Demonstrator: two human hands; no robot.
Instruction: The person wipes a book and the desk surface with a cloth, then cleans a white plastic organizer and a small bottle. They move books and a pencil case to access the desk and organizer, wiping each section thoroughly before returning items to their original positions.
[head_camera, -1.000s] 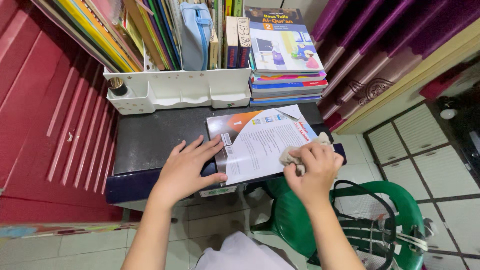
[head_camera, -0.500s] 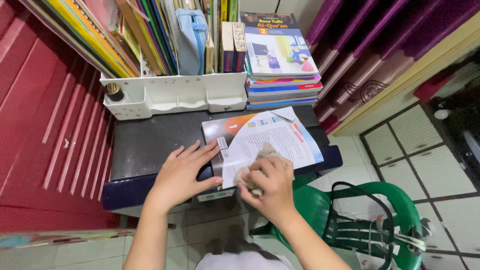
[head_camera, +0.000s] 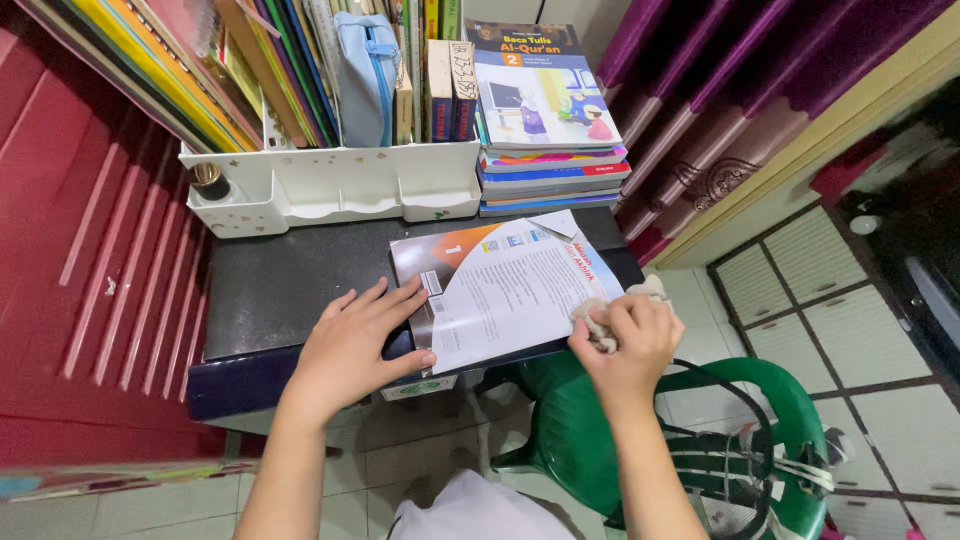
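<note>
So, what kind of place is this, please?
Probably a study corner in a home: a small dark desk holds a white organizer full of books and a stack of schoolbooks, with a green plastic chair on the tiled floor.

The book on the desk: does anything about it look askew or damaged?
Yes. The book lies skewed, its near edge overhanging the dark desk. One far corner of its cover is folded over. The left hand pins it; the right hand presses a crumpled cloth at its edge.
</note>
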